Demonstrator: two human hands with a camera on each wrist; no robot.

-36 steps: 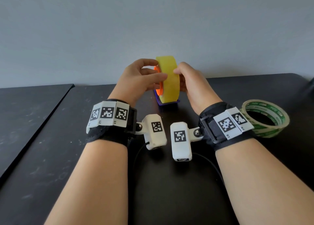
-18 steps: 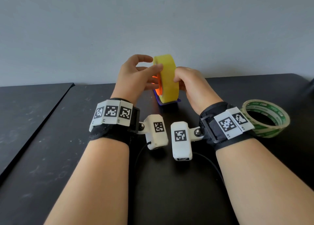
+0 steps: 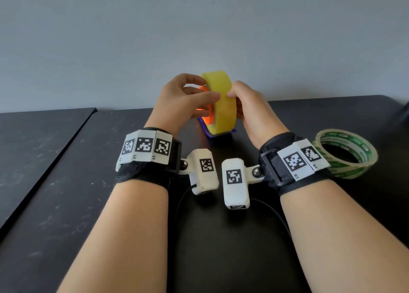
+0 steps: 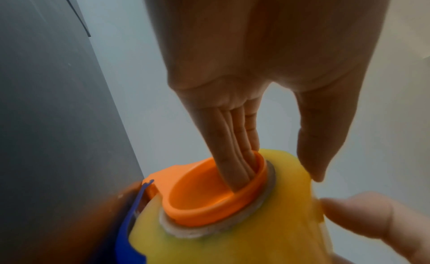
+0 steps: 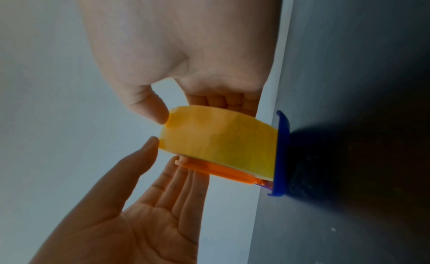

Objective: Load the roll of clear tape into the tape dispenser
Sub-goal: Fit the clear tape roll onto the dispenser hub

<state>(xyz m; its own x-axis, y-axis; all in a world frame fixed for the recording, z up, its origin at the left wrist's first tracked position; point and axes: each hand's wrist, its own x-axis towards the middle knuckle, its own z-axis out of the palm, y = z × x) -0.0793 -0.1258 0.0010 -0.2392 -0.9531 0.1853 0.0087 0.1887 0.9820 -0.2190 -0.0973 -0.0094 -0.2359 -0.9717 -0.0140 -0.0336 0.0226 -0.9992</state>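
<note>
The yellowish clear tape roll (image 3: pixel 221 106) stands upright on the dispenser's blue base (image 3: pixel 219 133), around its orange hub (image 3: pixel 207 120). My left hand (image 3: pixel 199 93) has straight fingers (image 4: pixel 232 148) inside the orange hub (image 4: pixel 197 194), with its thumb on the roll's outer face (image 4: pixel 232 240). My right hand (image 3: pixel 239 102) holds the roll (image 5: pixel 221 139) from the other side, thumb on the rim and fingers curled behind its right face. The blue base (image 5: pixel 282 154) rests on the black table.
A second clear tape roll with green print (image 3: pixel 345 153) lies flat on the black table (image 3: pixel 88 204) by my right wrist. A grey wall stands close behind the dispenser. A seam (image 3: pixel 73 137) splits off a second tabletop to the left.
The roll has slid left along the orange hub and leans slightly left at the top. My left fingers have moved into the hub; my right hand has followed the roll.
</note>
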